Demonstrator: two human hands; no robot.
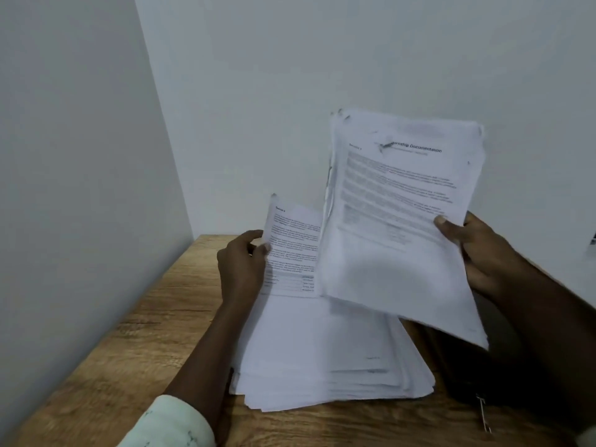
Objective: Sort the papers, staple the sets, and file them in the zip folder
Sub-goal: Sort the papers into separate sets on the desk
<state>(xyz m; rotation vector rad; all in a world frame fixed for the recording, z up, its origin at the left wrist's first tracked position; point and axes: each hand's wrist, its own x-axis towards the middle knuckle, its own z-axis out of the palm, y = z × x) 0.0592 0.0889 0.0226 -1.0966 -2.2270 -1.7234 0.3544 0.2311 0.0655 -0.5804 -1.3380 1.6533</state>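
A thick pile of white printed papers point(325, 359) lies on the wooden table point(135, 343). My right hand point(477, 253) grips a bundle of sheets point(400, 221) by its right edge and holds it raised and tilted above the pile; its top page has a printed heading and worn upper corners. My left hand point(242, 269) pinches the left edge of another printed sheet point(293, 250), lifted upright behind the bundle at the pile's far left. A dark flat object point(467, 375), perhaps the zip folder, lies under my right forearm. No stapler can be made out.
White walls close the table on the left and behind. A small metal piece point(483, 414), blurred, lies near the table's front right. Bare wood shows left of the pile and along the front edge.
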